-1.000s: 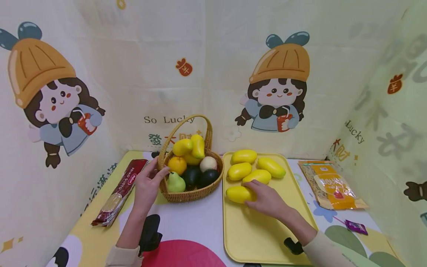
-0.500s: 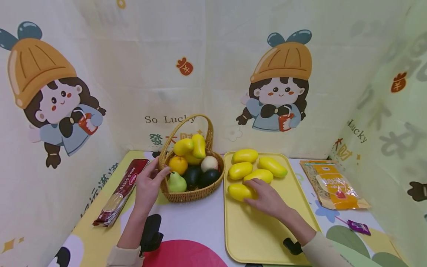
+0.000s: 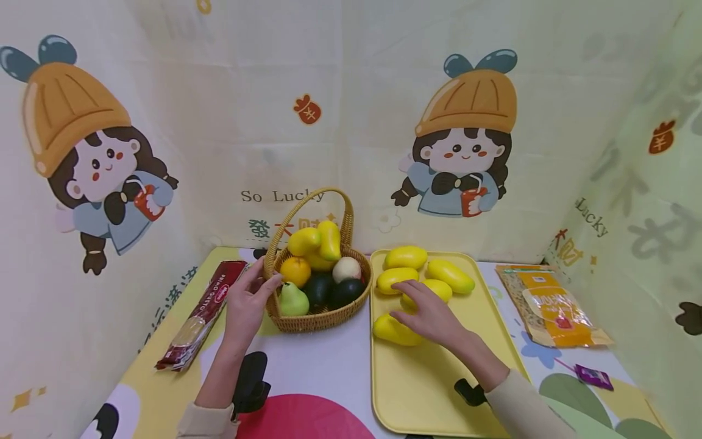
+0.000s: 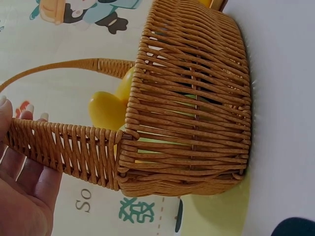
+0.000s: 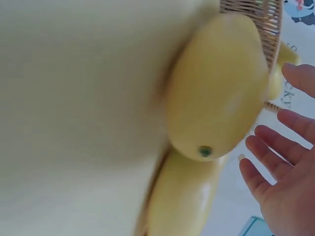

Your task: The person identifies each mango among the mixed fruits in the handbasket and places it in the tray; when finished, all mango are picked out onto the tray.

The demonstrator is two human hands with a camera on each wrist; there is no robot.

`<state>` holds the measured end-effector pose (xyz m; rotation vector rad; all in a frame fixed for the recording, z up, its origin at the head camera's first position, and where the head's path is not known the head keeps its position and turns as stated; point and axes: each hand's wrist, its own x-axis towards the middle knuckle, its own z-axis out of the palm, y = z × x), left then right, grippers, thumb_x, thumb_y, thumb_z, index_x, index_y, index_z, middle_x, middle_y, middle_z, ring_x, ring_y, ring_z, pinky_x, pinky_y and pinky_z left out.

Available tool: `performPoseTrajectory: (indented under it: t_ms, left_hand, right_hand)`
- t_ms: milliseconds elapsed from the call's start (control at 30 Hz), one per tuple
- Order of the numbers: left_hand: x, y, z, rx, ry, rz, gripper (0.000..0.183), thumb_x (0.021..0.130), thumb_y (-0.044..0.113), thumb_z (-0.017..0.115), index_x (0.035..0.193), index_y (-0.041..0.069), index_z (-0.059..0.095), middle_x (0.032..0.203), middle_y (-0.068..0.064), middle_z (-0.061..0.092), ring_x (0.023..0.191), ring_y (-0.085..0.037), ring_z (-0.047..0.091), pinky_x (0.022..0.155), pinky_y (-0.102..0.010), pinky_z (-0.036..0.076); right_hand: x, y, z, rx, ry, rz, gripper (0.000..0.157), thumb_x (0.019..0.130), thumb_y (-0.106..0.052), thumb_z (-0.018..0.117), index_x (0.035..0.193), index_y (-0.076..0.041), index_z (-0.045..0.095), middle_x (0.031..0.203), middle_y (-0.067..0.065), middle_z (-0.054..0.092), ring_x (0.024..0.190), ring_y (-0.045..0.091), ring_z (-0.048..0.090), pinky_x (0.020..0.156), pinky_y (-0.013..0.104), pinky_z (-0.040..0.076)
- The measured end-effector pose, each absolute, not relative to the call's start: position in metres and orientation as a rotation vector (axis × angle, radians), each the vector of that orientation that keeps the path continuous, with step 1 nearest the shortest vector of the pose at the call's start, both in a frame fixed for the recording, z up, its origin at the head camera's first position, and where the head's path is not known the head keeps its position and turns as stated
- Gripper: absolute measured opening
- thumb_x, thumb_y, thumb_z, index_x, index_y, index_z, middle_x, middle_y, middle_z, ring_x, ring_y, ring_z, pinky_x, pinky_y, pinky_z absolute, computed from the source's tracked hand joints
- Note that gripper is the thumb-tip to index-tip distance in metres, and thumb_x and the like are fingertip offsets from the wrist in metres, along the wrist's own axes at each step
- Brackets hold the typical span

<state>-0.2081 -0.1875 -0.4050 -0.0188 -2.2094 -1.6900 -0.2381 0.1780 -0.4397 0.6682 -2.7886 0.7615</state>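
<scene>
My left hand (image 3: 245, 311) grips the side of the handle of a wicker basket (image 3: 318, 322); in the left wrist view its fingers pass behind the woven handle (image 4: 74, 147). Inside the basket are yellow mangoes (image 3: 329, 241), an orange (image 3: 295, 272), a green pear (image 3: 293, 300), dark avocado-like fruits (image 3: 347, 293) and a pale round fruit (image 3: 347, 269). Above the yellow tray (image 3: 428, 390) is my right hand (image 3: 436, 317), fingers spread and holding nothing. The front mango (image 3: 393, 331) lies just below it; in the right wrist view this mango (image 5: 216, 88) is apart from the fingers. Several more mangoes (image 3: 451, 276) lie behind.
A dark red noodle packet (image 3: 205, 311) lies left of the basket. Right of the tray are an orange-and-clear food bag (image 3: 551, 305) and a small purple sachet (image 3: 594, 377). Printed cloth walls (image 3: 362, 152) stand close at the back and sides.
My right hand has let go of the front mango and risen slightly away from it. That mango now lies turned a little, nearer the front. My left hand keeps its grip on the handle.
</scene>
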Motion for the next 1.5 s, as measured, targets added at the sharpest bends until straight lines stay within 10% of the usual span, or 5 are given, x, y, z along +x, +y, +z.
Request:
performPoseTrajectory:
  t_ms: [1500]
  left_hand:
    - [-0.210,-0.190,-0.407,-0.038,-2.202,-1.702,0.058,0.094,0.044,0.065,0.147,0.032,0.047,0.141,0.000,0.058,0.109,-0.021,0.058,0.087,-0.010,0.051]
  right_hand:
    - [-0.347,-0.017,-0.377,0.894,-2.772,0.586,0.058,0.090,-0.019,0.064,0.146,-0.021,0.050,0.156,0.010,0.040,0.132,0.030,0.051,0.110,0.044,0.046]
